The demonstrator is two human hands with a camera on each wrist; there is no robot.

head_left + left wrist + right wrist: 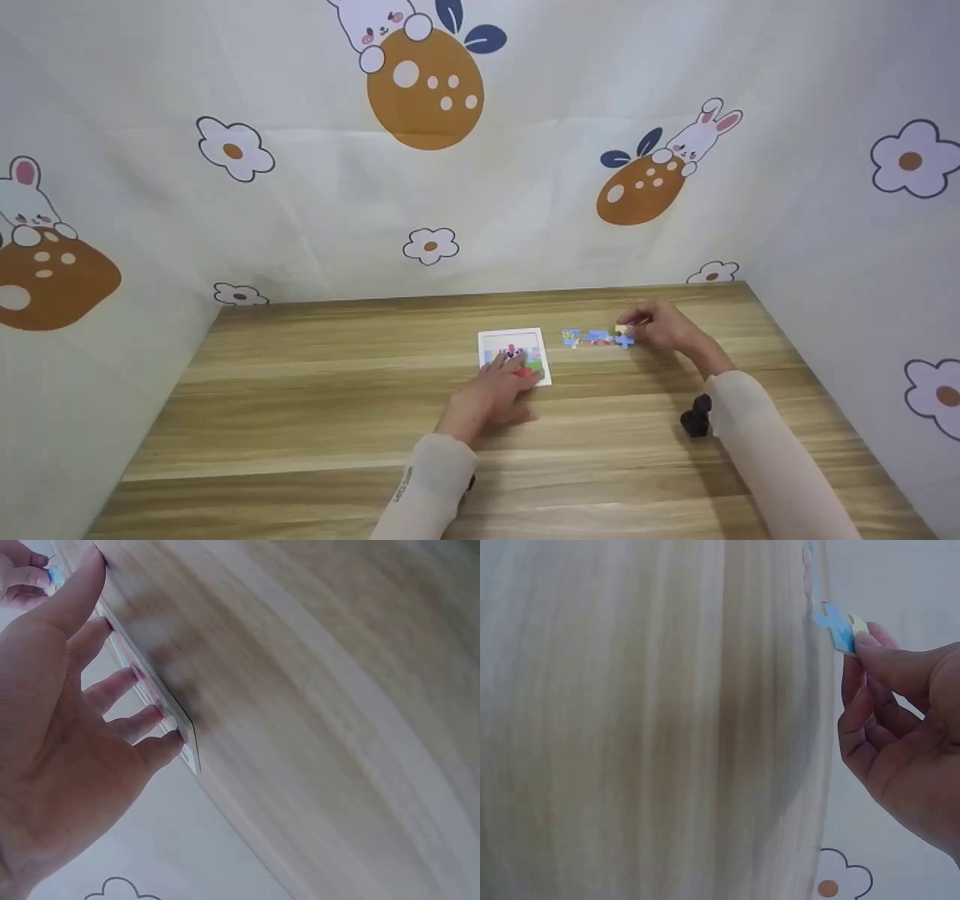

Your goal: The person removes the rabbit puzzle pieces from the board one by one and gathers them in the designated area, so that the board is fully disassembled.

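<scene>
**Pinch Beside the Puzzle Board [510, 339]**

A person's L hand [491, 394] rests on the puzzle board's near part, fingers loosely spread; the R hand [664, 328], to the puzzle board's rt., pinches a blue-&-yellow puzzle pc. [840, 628] btwn thumb & fingers. Other loose pcs. [598, 337] lie on the worktop [337, 420], btwn puzzle board & R hand. Bunny-print cloth [322, 202] hangs behind the puzzle board.

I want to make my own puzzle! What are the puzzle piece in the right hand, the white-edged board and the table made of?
The puzzle piece looks like smooth printed card: flat and colourful, with a thin pale edge.
The white-edged board may be card too, thin and smooth, but I can't be sure.
The table looks like matte wood, or a wood print, because of its streaky grain.
</scene>
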